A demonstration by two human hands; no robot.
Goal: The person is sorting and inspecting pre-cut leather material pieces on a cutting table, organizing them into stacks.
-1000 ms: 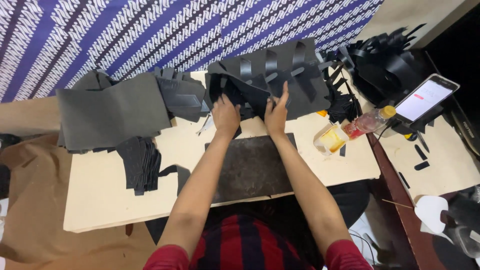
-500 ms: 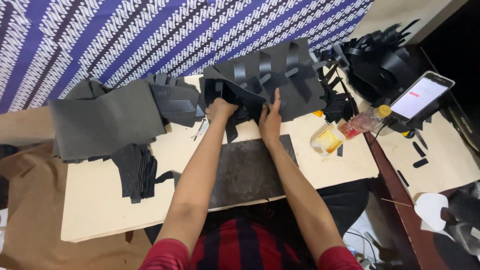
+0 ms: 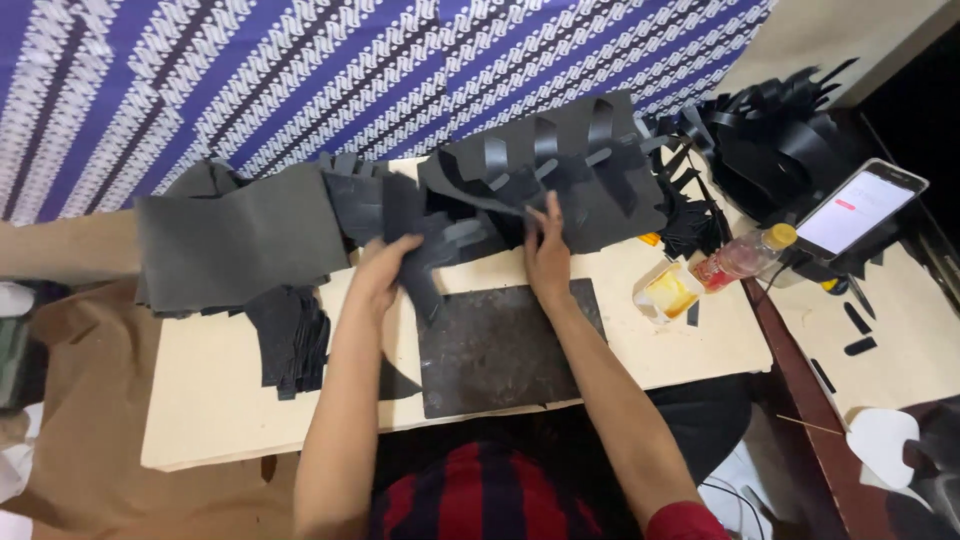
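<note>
The left hand (image 3: 385, 265) grips a black cut leather piece (image 3: 440, 250), its long axis slanting down toward the dark cutting slab (image 3: 505, 345) on the pale surface (image 3: 220, 400); the right hand (image 3: 548, 250) presses flat on the black strap pile (image 3: 560, 165) just beyond

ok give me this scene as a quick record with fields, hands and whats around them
left hand: grips a black cut strap piece
right hand: rests on a dark sheet with cut straps
work surface: dark slab on a pale board
left side: grey sheet
right side: small bottle, phone
backdrop: blue patterned cloth
</note>
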